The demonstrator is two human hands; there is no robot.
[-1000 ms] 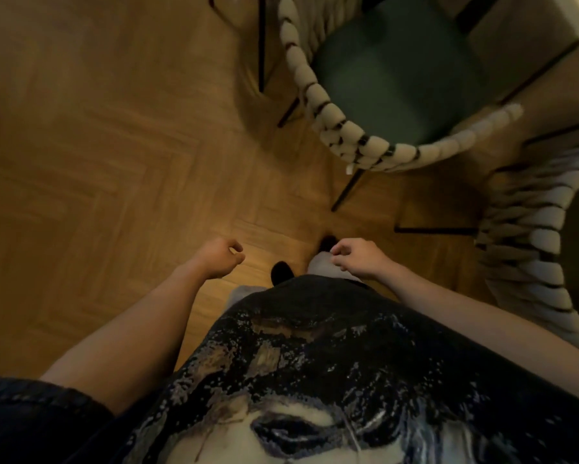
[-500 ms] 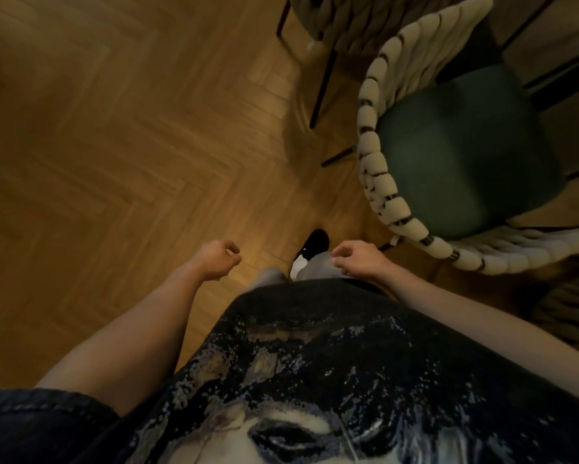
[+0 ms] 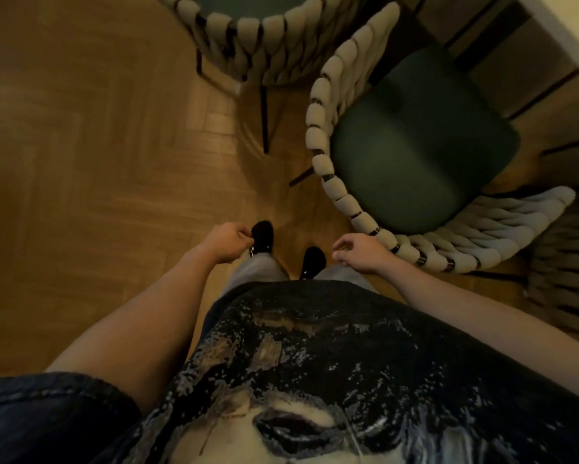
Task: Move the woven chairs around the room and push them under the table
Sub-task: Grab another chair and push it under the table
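**Both hands free, nearest woven chair just right of your right hand**

You are looking straight down your dark printed shirt (image 3: 331,346) at a herringbone wooden floor (image 3: 97,128). Your left hand (image 3: 227,241) sits just left of centre, its fingers curled into a loose fist with nothing in it. Your right hand (image 3: 360,251) is right of centre, fingers hanging loosely bent and apart, gripping nothing. It is just beside the rim of the nearest chair; you cannot tell from this view whether the wrist brushes it.

That cream rope-woven chair with a dark green seat cushion (image 3: 415,142) fills the right middle of the frame. Its thick braided backrest curves from the upper centre down towards your right wrist and then sweeps along to the right edge. Its open front faces the upper right, where the pale edge of a table (image 3: 572,31) crosses the corner.

A second cream woven chair (image 3: 274,38) stands at the top centre, its back towards you, thin black metal legs reaching down onto the floor. Part of a third woven chair (image 3: 566,262) shows dimly at the right edge, below the first.

Your two black shoes (image 3: 263,236) point up the frame between your hands, below grey trouser legs (image 3: 258,272).
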